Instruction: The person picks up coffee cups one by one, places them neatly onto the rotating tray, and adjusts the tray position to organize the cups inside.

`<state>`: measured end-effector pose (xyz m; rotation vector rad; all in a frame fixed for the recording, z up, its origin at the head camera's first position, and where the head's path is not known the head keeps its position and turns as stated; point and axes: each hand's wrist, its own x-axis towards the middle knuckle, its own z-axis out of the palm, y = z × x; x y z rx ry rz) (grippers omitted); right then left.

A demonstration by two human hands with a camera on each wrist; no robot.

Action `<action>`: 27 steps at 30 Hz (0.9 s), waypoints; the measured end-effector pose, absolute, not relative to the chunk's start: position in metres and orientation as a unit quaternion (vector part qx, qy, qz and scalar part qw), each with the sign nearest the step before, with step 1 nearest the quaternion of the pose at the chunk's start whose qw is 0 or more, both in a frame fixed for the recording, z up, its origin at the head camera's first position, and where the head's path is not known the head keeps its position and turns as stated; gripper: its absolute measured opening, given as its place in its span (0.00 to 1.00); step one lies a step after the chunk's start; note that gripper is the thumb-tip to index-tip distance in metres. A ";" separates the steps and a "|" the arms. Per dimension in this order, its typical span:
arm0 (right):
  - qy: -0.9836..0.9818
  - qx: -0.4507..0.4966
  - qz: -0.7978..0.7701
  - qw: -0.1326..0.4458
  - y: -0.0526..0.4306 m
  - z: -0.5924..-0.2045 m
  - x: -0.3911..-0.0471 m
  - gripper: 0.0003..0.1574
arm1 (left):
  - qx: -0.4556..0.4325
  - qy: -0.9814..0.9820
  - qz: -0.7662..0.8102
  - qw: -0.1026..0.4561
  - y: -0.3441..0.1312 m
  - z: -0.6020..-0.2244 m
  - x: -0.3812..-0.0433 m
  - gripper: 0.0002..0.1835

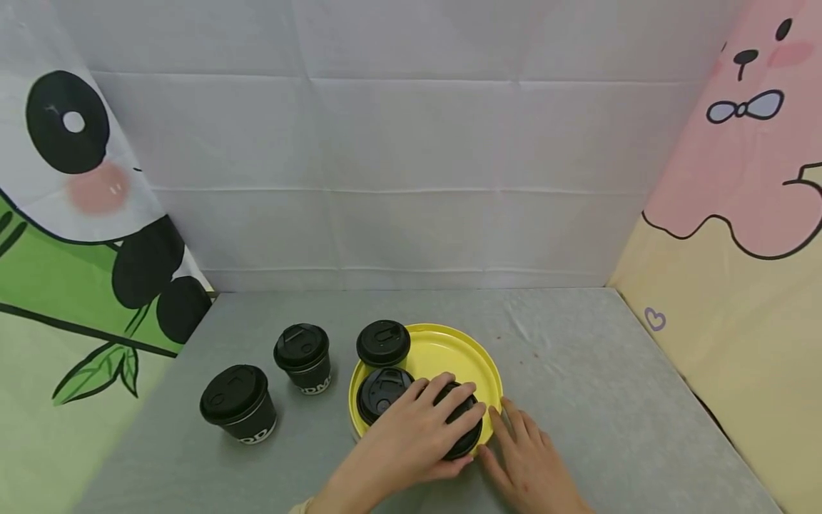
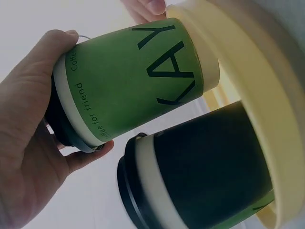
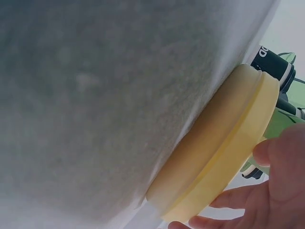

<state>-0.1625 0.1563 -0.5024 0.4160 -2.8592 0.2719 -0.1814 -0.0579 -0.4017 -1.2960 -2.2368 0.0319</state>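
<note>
My left hand [image 1: 420, 428] grips a green paper coffee cup [image 2: 128, 81] by its black lid, thumb on one side and fingers on the other. That cup stands at the front right of a round yellow tray [image 1: 472, 350]. Beside it on the tray is a cup with a dark and green wall [image 2: 209, 162], its black lid partly behind my left hand in the head view. A third lidded cup [image 1: 383, 344] sits at the tray's back left. With fingers extended, my right hand [image 1: 529, 460] touches the tray's right front rim.
Left of the tray, two dark lidded cups, a nearer one [image 1: 240, 403] and a farther one [image 1: 304, 357], stand on the grey tabletop [image 1: 610, 400]. A pale cloth [image 1: 411, 157] hangs behind the table, with printed cartoon cloths at both sides.
</note>
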 end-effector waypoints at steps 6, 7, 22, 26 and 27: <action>-0.980 0.138 0.084 0.119 0.155 -0.504 -0.161 0.38 | -0.481 -0.841 0.014 0.246 -0.056 -0.412 -0.187 0.30; -0.980 0.136 0.083 0.117 0.155 -0.504 -0.161 0.38 | -0.480 -0.843 0.016 0.243 -0.056 -0.414 -0.188 0.30; -0.977 0.146 0.088 0.128 0.154 -0.503 -0.159 0.38 | -0.468 -0.850 0.016 0.243 -0.051 -0.428 -0.199 0.29; -0.980 0.138 0.082 0.113 0.154 -0.503 -0.158 0.39 | -0.467 -0.851 0.011 0.240 -0.052 -0.428 -0.201 0.29; -0.982 0.136 0.081 0.107 0.153 -0.503 -0.158 0.39 | -0.467 -0.852 0.010 0.237 -0.053 -0.428 -0.201 0.29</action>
